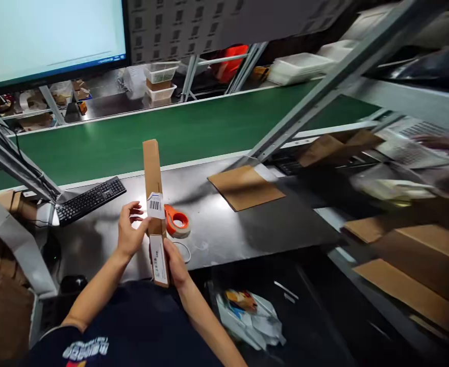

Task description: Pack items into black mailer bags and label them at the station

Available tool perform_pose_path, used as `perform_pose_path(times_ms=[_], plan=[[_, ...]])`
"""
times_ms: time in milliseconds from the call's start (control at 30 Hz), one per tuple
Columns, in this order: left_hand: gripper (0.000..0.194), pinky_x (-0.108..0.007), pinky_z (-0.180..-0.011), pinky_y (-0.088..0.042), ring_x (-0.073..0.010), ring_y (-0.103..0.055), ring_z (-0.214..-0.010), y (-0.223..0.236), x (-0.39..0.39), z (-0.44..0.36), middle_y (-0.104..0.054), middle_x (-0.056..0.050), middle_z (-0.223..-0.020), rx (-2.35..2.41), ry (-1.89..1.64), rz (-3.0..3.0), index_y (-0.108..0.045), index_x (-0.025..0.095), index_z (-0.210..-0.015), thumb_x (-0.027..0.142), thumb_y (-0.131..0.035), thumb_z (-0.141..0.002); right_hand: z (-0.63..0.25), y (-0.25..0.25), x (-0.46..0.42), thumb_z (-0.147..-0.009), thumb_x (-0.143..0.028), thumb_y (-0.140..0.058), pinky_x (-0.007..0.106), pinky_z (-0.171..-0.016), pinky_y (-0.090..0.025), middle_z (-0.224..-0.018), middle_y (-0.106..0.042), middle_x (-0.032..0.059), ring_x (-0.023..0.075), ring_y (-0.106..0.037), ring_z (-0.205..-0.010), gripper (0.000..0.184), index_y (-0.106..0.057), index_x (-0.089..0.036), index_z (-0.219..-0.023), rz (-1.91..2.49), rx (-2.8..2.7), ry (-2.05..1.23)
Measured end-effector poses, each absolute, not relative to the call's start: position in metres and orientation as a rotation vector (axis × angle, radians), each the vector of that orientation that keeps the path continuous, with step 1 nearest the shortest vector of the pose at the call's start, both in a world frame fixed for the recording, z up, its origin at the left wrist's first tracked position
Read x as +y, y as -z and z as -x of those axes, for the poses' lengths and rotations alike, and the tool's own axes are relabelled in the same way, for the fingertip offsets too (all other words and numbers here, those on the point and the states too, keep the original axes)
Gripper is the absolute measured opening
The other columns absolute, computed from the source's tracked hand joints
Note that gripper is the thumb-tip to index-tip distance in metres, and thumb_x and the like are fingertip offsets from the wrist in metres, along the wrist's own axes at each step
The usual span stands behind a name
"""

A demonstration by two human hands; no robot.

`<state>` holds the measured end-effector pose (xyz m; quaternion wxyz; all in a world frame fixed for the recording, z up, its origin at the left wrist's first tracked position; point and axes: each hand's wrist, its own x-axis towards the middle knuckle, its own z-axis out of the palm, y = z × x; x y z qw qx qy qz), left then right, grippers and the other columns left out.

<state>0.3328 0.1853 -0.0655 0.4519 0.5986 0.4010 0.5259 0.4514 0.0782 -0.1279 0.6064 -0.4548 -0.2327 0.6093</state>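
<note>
A long, narrow cardboard box (153, 173) stands out in front of my body over the metal bench. My right hand (176, 262) grips its near end from the right side. A white barcode label (155, 205) lies across the middle of the box, its upper edge looking uneven. A second, longer white label (158, 259) covers the near end. On the left, my left hand (130, 230) has its fingers apart, with the thumb touching the box just below the barcode label. An orange tape dispenser (177, 221) with a tape roll sits just right of the box.
A black keyboard (91, 199) lies on the bench at left, below a monitor (52, 41). A flat cardboard piece (246, 187) rests to the right. Behind runs a green conveyor belt (209, 122). Open cartons (419, 265) stand at right; a plastic bag (251, 318) lies below the bench.
</note>
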Motion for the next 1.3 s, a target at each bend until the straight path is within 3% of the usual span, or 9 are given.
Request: perform_pose_path(times_ms=[67, 133, 200, 300, 467, 667, 933, 1300], plan=[[0.046, -0.033, -0.082, -0.062, -0.0208, -0.071, -0.102, 0.061, 0.186, -0.327, -0.070, -0.010, -0.119, 0.994, -1.408, -1.546, -0.069, 0.023, -0.128, 0.038, -0.084, -0.087, -0.434, 0.124, 0.076, -0.083, -0.079, -0.077, 0.048, -0.105, -0.060, -0.113, -0.081, 0.0093, 0.0311, -0.074, -0.108, 0.067, -0.079, -0.025, -0.122, 1.142, -0.660, -1.231], [0.034, -0.031, -0.081, -0.061, -0.0196, -0.070, -0.098, 0.054, 0.190, -0.317, -0.071, -0.008, -0.112, 1.003, -1.451, -1.566, -0.073, 0.022, -0.119, 0.038, -0.080, -0.090, -0.422, 0.121, 0.076, -0.086, -0.078, -0.074, 0.052, -0.119, -0.051, -0.128, -0.079, 0.0103, 0.0341, -0.070, -0.126, 0.066, -0.077, -0.026, -0.128, 1.199, -0.759, -1.136], [0.022, -0.029, -0.079, -0.059, -0.0179, -0.069, -0.091, 0.048, 0.197, -0.305, -0.072, -0.006, -0.101, 1.020, -1.442, -1.510, -0.073, 0.021, -0.104, 0.040, -0.077, -0.092, -0.413, 0.117, 0.076, -0.091, -0.076, -0.070, 0.053, -0.116, -0.053, -0.129, -0.079, 0.0115, 0.0348, -0.071, -0.123, 0.063, -0.076, -0.025, -0.128, 1.249, -0.836, -1.109], [0.023, -0.026, -0.074, -0.055, -0.0158, -0.066, -0.081, 0.045, 0.208, -0.291, -0.070, -0.003, -0.088, 1.039, -1.384, -1.421, -0.068, 0.020, -0.090, 0.043, -0.075, -0.093, -0.402, 0.111, 0.076, -0.094, -0.073, -0.066, 0.051, -0.111, -0.057, -0.125, -0.080, 0.0117, 0.0339, -0.073, -0.118, 0.062, -0.074, -0.024, -0.129, 1.281, -0.901, -1.108], [0.011, -0.028, -0.079, -0.048, -0.0163, -0.062, -0.083, 0.047, 0.220, -0.277, -0.067, -0.002, -0.089, 1.177, -1.291, -1.601, -0.063, 0.022, -0.090, 0.027, -0.064, -0.100, -0.392, 0.108, 0.081, -0.095, -0.071, -0.063, 0.047, -0.105, -0.059, -0.121, -0.080, 0.0113, 0.0320, -0.074, -0.113, 0.059, -0.072, -0.021, -0.125, 1.358, -0.933, -1.069], [0.013, -0.029, -0.077, -0.043, -0.0165, -0.060, -0.080, 0.057, 0.227, -0.270, -0.064, 0.000, -0.085, 1.203, -1.232, -1.643, -0.056, 0.024, -0.090, 0.020, -0.056, -0.103, -0.391, 0.110, 0.092, -0.095, -0.068, -0.060, 0.049, -0.100, -0.061, -0.117, -0.080, 0.0133, 0.0328, -0.075, -0.107, 0.057, -0.071, -0.021, -0.125, 1.488, -0.994, -0.951], [0.017, -0.030, -0.077, -0.047, -0.0164, -0.061, -0.078, 0.069, 0.230, -0.275, -0.063, 0.001, -0.083, 1.108, -1.387, -1.567, -0.055, 0.024, -0.094, 0.036, -0.056, -0.106, -0.400, 0.108, 0.105, -0.092, -0.071, -0.060, 0.052, -0.097, -0.060, -0.115, -0.080, 0.0166, 0.0348, -0.074, -0.106, 0.066, -0.072, -0.017, -0.127, 1.551, -1.023, -0.839], [0.042, -0.030, -0.074, -0.048, -0.0156, -0.059, -0.078, 0.064, 0.231, -0.283, -0.060, 0.000, -0.086, 1.080, -1.562, -1.325, -0.057, 0.024, -0.098, 0.064, -0.067, -0.097, -0.424, 0.119, 0.121, -0.096, -0.069, -0.057, 0.058, -0.104, -0.055, -0.130, -0.074, 0.0203, 0.0396, -0.068, -0.121, 0.067, -0.067, -0.017, -0.136, 1.687, -1.142, -0.587]])
